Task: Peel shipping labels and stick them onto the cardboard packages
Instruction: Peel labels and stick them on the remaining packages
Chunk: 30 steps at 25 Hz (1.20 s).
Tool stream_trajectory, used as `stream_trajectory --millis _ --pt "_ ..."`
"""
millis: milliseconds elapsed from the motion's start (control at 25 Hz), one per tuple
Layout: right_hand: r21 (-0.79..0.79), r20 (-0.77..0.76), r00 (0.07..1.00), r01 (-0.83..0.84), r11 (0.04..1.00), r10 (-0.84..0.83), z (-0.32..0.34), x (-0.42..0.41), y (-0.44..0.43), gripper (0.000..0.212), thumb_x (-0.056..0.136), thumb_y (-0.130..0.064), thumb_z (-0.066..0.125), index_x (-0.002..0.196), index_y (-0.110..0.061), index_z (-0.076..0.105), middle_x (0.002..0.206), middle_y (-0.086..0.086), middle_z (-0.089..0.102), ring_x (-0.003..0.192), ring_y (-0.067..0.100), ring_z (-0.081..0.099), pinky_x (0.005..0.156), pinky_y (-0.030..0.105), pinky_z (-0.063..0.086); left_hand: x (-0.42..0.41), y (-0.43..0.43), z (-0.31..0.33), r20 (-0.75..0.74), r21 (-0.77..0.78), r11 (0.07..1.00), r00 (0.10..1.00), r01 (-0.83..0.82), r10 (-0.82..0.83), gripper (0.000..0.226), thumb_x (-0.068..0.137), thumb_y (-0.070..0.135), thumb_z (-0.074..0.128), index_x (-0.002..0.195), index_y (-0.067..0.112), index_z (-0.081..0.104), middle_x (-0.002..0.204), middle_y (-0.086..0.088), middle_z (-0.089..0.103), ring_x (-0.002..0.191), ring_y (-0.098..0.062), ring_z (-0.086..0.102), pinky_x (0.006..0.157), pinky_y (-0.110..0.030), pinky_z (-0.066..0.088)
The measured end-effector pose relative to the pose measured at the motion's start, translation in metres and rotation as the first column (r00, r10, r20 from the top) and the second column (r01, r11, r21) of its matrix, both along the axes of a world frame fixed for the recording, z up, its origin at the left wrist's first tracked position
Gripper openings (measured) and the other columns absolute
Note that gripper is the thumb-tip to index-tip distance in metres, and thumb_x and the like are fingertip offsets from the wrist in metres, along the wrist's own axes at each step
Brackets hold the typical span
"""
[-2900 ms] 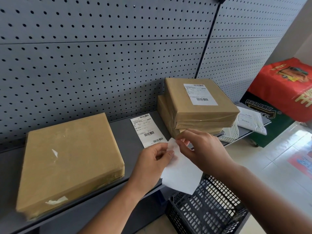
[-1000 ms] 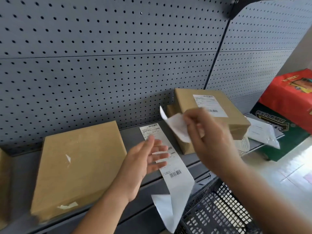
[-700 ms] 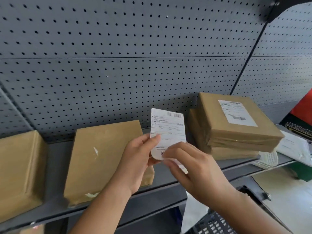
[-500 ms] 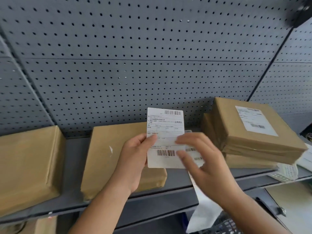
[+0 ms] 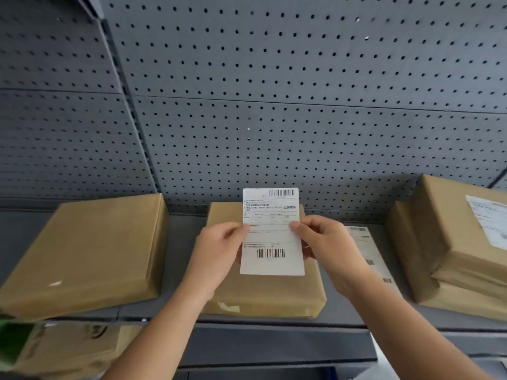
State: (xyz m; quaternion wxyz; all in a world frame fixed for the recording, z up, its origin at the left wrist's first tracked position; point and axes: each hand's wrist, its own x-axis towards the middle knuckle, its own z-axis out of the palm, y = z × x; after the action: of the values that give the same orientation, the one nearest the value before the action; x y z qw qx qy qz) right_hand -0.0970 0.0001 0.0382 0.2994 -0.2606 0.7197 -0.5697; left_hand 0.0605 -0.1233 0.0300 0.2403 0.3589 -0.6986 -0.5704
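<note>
A white shipping label (image 5: 271, 237) with two barcodes is held upright between both hands, printed side toward me. My left hand (image 5: 219, 250) pinches its left edge and my right hand (image 5: 326, 242) pinches its right edge. Right behind and below the label lies an unlabelled brown cardboard package (image 5: 263, 289) in the middle of the grey shelf (image 5: 181, 237). A second bare package (image 5: 90, 250) lies to the left. At the right stands a stack of two packages (image 5: 450, 242), the top one bearing a label. A strip of labels (image 5: 370, 256) lies flat on the shelf beside my right hand.
A grey pegboard wall (image 5: 274, 105) rises behind the shelf. Below the shelf's front edge at the lower left are more brown packages (image 5: 63, 349) and something green. A white sheet corner (image 5: 384, 363) shows at the lower right.
The label has been peeled off its strip and carried left, over the middle package. Both hands now hold it by its side edges, and my view has swung left.
</note>
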Motion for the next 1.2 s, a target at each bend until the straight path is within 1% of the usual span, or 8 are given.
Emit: stream_trajectory --millis 120,240,400,520,640,760,920,1200 --pt "0.083 -0.064 0.997 -0.038 0.996 0.043 -0.014 0.000 -0.021 0.021 0.097 -0.020 0.063 0.083 -0.009 0.074 0.072 0.004 0.073 0.060 0.015 0.058 0.058 0.028 0.049 0.005 -0.028 -0.016 0.168 -0.181 0.983 0.984 -0.022 0.053 0.025 0.101 0.028 0.058 0.086 0.020 0.076 0.080 0.009 0.079 0.063 -0.005 0.071 0.059 -0.022 0.054" --pt "0.191 -0.179 0.982 -0.028 0.981 0.063 -0.029 0.000 -0.036 0.016 0.095 -0.023 0.064 0.083 -0.017 0.073 0.066 -0.003 0.069 0.058 0.010 0.055 0.060 0.030 0.047 0.002 -0.043 -0.028 0.340 -0.348 0.935 0.939 0.071 0.055 0.025 0.100 0.032 0.058 0.088 0.018 0.075 0.083 0.010 0.075 0.074 -0.006 0.069 0.060 -0.019 0.050" --pt "0.264 -0.276 0.959 0.005 0.965 0.071 -0.042 -0.006 -0.045 0.005 0.094 -0.026 0.065 0.098 -0.023 0.068 0.086 0.003 0.072 0.073 0.014 0.063 0.063 0.026 0.046 -0.007 -0.053 -0.042 0.426 -0.390 0.910 0.903 0.140 0.044 0.029 0.100 0.033 0.056 0.085 0.014 0.072 0.083 0.003 0.075 0.075 -0.017 0.070 0.067 -0.038 0.060" --pt "0.289 -0.329 0.942 0.026 0.957 0.074 -0.047 -0.009 -0.045 0.008 0.095 -0.025 0.065 0.102 -0.023 0.064 0.090 0.001 0.071 0.085 0.015 0.066 0.066 0.026 0.048 -0.014 -0.054 -0.047 0.496 -0.419 0.887 0.867 0.192 0.046 0.033 0.099 0.031 0.053 0.082 0.008 0.067 0.074 -0.006 0.070 0.059 -0.020 0.056 0.053 -0.033 0.047" --pt "0.317 -0.348 0.934 0.035 0.948 0.082 -0.051 -0.009 -0.046 0.011 0.095 -0.023 0.065 0.106 -0.022 0.062 0.088 0.000 0.070 0.084 0.012 0.065 0.064 0.023 0.048 -0.018 -0.054 -0.047 0.565 -0.452 0.855 0.823 0.254 0.054 0.027 0.099 0.029 0.051 0.081 0.012 0.061 0.076 -0.002 0.067 0.058 -0.021 0.056 0.051 -0.033 0.043" --pt "0.327 -0.373 0.924 0.051 0.944 0.080 -0.053 -0.010 -0.048 0.014 0.095 -0.021 0.064 0.109 -0.019 0.062 0.084 -0.003 0.068 0.081 0.009 0.064 0.059 0.020 0.043 -0.019 -0.055 -0.045 0.596 -0.476 0.830 0.801 0.291 0.061 0.020 0.098 0.022 0.052 0.079 0.018 0.053 0.078 0.003 0.061 0.063 -0.017 0.055 0.051 -0.030 0.041" --pt "0.339 -0.389 0.916 0.047 0.939 0.095 -0.056 -0.011 -0.049 0.015 0.095 -0.021 0.065 0.109 -0.017 0.062 0.081 -0.005 0.066 0.079 0.008 0.062 0.060 0.020 0.044 -0.019 -0.057 -0.048 0.585 -0.506 0.813 0.807 0.286 0.080 0.016 0.100 0.024 0.052 0.086 0.017 0.058 0.080 0.004 0.064 0.064 -0.016 0.058 0.052 -0.031 0.044" --pt "0.352 -0.443 0.891 0.074 0.933 0.096 -0.058 -0.010 -0.050 0.018 0.094 -0.017 0.065 0.110 -0.013 0.059 0.076 -0.008 0.059 0.070 0.006 0.056 0.059 0.024 0.046 -0.021 -0.059 -0.054 0.586 -0.517 0.806 0.805 0.288 0.089 0.030 0.099 0.036 0.059 0.075 0.025 0.045 0.086 0.005 0.068 0.064 -0.018 0.060 0.059 -0.035 0.050"
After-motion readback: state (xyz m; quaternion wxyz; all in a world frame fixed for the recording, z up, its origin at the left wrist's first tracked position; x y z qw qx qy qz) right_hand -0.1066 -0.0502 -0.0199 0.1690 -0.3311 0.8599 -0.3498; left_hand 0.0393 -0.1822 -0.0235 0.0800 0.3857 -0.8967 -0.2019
